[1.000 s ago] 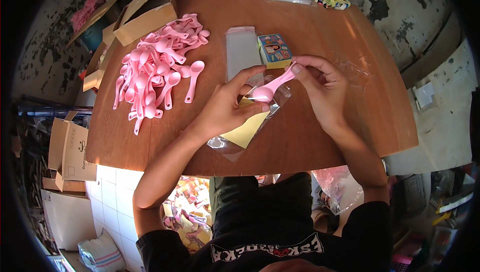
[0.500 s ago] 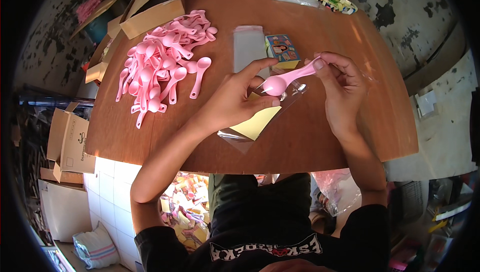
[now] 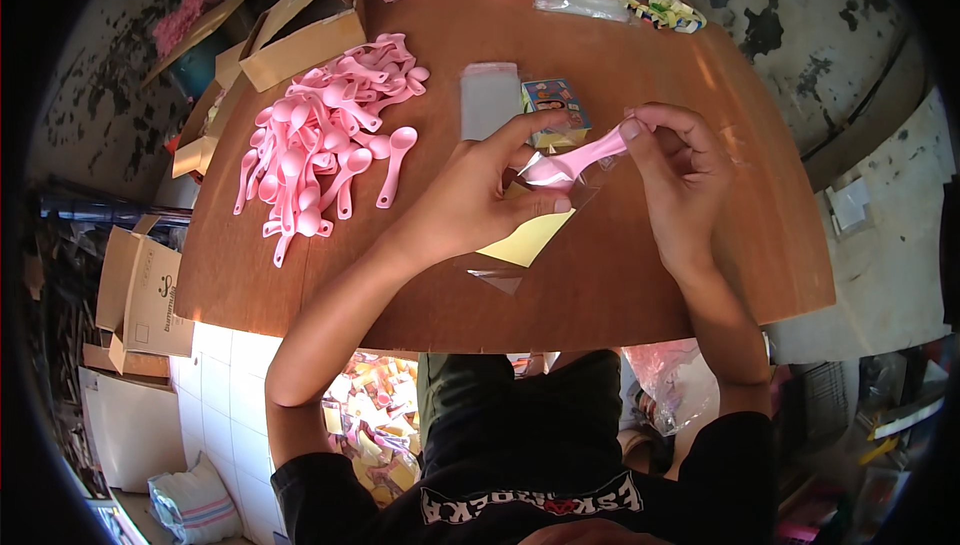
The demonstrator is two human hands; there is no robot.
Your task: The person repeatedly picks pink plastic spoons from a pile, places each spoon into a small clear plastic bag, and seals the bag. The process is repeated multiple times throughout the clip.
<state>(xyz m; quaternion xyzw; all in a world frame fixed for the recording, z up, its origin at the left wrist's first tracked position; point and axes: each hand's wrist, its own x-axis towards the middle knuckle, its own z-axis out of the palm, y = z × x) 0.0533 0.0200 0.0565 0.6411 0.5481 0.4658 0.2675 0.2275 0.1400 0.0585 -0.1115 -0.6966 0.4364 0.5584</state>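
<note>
A pink spoon (image 3: 580,158) lies slantwise between my hands, its bowl toward the left hand. Clear plastic shines over the bowl. My right hand (image 3: 680,170) pinches the end of the spoon's handle between thumb and fingers. With thumb and fingers curved round the bowl end, my left hand (image 3: 475,190) grips a clear plastic bag (image 3: 497,280). A yellow card (image 3: 528,238) shows under the left thumb, apparently inside that bag. My left fingertips are partly hidden behind the spoon and plastic.
A heap of pink spoons (image 3: 315,140) covers the table's (image 3: 640,285) left side. Beyond my hands lie a stack of clear bags (image 3: 489,100) and a stack of printed cards (image 3: 553,100). An opened carton (image 3: 305,40) stands at the far left; plastic packs (image 3: 585,2) line the far edge.
The spoon's bowl has turned and sunk lower behind the plastic between my left fingers. My right hand keeps its pinch on the handle. The view has shifted slightly.
</note>
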